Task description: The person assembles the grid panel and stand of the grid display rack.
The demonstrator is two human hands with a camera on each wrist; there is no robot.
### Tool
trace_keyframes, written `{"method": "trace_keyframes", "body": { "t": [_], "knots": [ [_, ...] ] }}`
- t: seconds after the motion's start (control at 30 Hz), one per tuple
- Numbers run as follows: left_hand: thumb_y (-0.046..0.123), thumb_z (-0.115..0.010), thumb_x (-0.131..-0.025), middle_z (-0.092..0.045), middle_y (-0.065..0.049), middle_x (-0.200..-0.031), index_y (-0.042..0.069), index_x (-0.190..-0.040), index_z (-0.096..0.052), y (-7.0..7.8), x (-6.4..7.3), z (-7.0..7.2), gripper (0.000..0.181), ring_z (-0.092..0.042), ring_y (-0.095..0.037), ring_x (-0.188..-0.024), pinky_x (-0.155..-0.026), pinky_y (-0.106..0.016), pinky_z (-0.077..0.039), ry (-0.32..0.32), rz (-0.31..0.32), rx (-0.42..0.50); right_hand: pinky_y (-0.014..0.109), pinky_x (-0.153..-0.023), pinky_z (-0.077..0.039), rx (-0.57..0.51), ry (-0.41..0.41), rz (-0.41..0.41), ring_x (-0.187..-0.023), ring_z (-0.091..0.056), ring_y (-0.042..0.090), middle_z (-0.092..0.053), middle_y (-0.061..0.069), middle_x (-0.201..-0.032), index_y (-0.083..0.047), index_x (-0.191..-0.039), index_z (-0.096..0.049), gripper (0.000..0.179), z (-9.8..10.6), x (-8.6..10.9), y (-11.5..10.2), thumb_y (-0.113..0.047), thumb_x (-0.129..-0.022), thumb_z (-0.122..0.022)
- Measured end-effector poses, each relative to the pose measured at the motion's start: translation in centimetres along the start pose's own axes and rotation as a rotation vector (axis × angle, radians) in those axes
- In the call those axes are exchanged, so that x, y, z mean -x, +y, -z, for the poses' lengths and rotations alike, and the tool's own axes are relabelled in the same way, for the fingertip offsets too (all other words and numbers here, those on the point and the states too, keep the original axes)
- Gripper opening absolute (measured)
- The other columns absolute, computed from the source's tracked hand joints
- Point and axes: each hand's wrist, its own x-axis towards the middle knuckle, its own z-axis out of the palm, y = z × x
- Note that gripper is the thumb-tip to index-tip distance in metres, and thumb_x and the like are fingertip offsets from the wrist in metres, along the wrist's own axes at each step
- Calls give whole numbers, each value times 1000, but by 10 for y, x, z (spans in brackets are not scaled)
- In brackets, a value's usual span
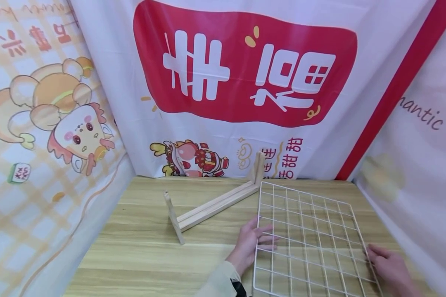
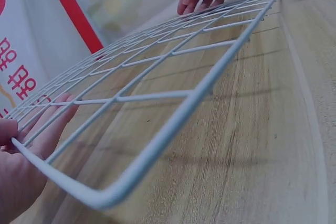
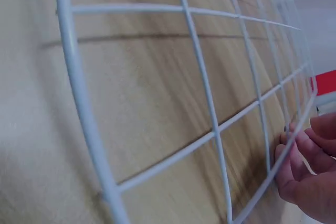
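A white wire grid panel (image 1: 321,249) is held above the wooden tabletop, near its right side. My left hand (image 1: 247,245) grips its left edge. In the left wrist view, the thumb of the left hand (image 2: 21,182) lies over the rim wire, with the fingers beneath the mesh. The right hand (image 1: 388,264) holds the opposite edge. Seen from the right wrist, the right hand's (image 3: 315,177) fingers curl around the rim wire. Shadows of the wires (image 2: 205,85) fall on the wood below.
Left of the panel stands a pale wooden stand (image 1: 217,207) with two uprights joined by a slatted base. Its right upright (image 1: 259,169) is close to the panel's far left corner. Printed cloths hang behind and at both sides of the table (image 1: 145,255).
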Motion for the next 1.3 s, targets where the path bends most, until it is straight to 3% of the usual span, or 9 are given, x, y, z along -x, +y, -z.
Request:
{"method": "trace_keyframes", "body": {
  "t": [0.23,0.37,0.57,0.63,0.8,0.93,1.0,1.13,1.3],
  "knots": [
    [-1,-41,-107,-60,-33,-145,-3,-161,-33,10,8,-11,55,-71,-54,-115,-91,-62,-64,-48,-22,-23,16,-74,-65,-297,23,-2,-74,-74,-5,-77,-15,-76,29,-152,-17,59,-11,2,5,5,-105,-44],
    [4,-42,-109,-67,-27,-141,0,-156,-44,18,15,-18,47,-73,-51,-115,-93,-62,-62,-42,-18,-47,18,-71,-65,-347,115,-31,-69,-75,-1,-77,-12,-71,27,-141,-42,45,-14,6,4,6,-103,-52],
    [11,-40,-113,-62,-27,-147,2,-155,-45,33,20,-23,44,-72,-49,-118,-96,-64,-60,-75,-52,-106,17,-74,-65,-398,152,-42,-72,-76,-1,-78,-15,-74,23,-154,-23,61,-13,8,-6,1,-106,-53],
    [12,-40,-113,-62,-26,-147,3,-154,-46,39,21,-24,43,-71,-49,-120,-96,-64,-61,-86,-65,-121,19,-74,-66,-461,161,-29,-73,-77,1,-79,-12,-76,21,-152,-34,54,-10,8,-13,2,-105,-54],
    [16,-39,-115,-64,-23,-147,5,-153,-48,54,22,-27,41,-70,-50,-122,-95,-59,-63,-96,-85,-155,21,-73,-66,-540,154,48,-74,-79,5,-81,-8,-79,-9,-113,-65,17,-3,9,-32,2,-106,-54],
    [17,-39,-115,-65,-22,-146,4,-153,-47,64,24,-29,41,-71,-48,-121,-92,-55,-65,-78,-100,-162,20,-70,-66,-560,165,94,-72,-78,4,-81,-10,-78,-27,-94,-68,37,1,13,-50,2,-107,-50],
    [18,-39,-115,-65,-23,-145,4,-153,-47,68,24,-31,42,-73,-46,-119,-92,-54,-66,-61,-113,-160,18,-68,-65,-530,187,113,-70,-77,2,-80,-14,-76,-24,-98,-68,33,2,16,-62,1,-108,-50],
    [20,-40,-115,-69,-22,-140,6,-149,-52,77,27,-33,38,-74,-46,-115,-89,-53,-67,-4,-144,-140,14,-63,-61,-219,294,162,-67,-70,-7,-71,-31,-74,-2,-135,-62,29,0,20,-88,-13,-109,-52],
    [19,-41,-115,-72,-21,-135,6,-144,-56,90,29,-34,35,-76,-46,-111,-86,-51,-68,53,-180,-102,34,-75,-60,260,420,319,-98,-71,26,-76,20,-118,1,-155,-48,61,-7,22,-117,-38,-109,-56]
  ]
}}
